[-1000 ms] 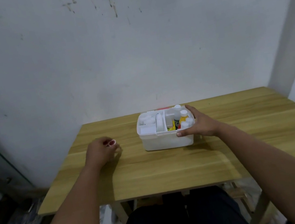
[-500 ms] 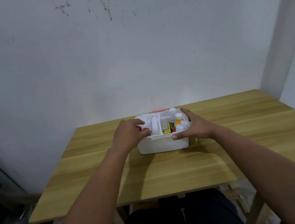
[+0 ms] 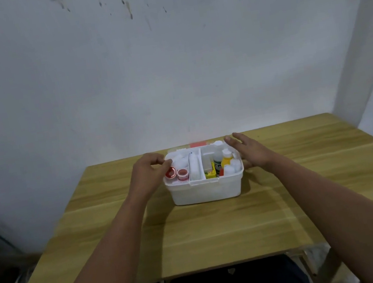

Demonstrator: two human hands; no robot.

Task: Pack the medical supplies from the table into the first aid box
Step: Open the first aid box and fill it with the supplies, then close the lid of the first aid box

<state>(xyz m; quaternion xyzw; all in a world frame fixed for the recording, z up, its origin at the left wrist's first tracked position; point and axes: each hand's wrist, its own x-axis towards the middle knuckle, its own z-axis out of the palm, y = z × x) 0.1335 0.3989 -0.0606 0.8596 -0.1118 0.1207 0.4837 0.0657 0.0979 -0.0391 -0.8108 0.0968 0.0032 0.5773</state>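
**First aid box on the table, both hands at its sides**

A white first aid box (image 3: 205, 188) is seen on a wooden table (image 3: 220, 229), near the far edge and close to the wall (image 3: 168, 70). The box is open at the top and is divided into compartments. In the left compartment two small rolls with red rims (image 3: 176, 174) are placed side by side, with some white items behind them. In the narrow middle compartment a long white object (image 3: 195, 168) is laid; what it is cannot be told. In the right compartment several small bottles are kept upright, among them a yellow bottle (image 3: 226, 161) with a white cap and a dark green bottle (image 3: 218, 163), and some yellow and red packets are seen at the front.

The left hand (image 3: 148, 175) is held at the left rim of the box, with the fingers curled and the fingertips brought together above the red-rimmed rolls; whether something is pinched between them cannot be told. The right hand (image 3: 251, 151) is held beside the right rim, with the fingers spread apart and nothing gripped. No supplies are seen on the table outside the box.
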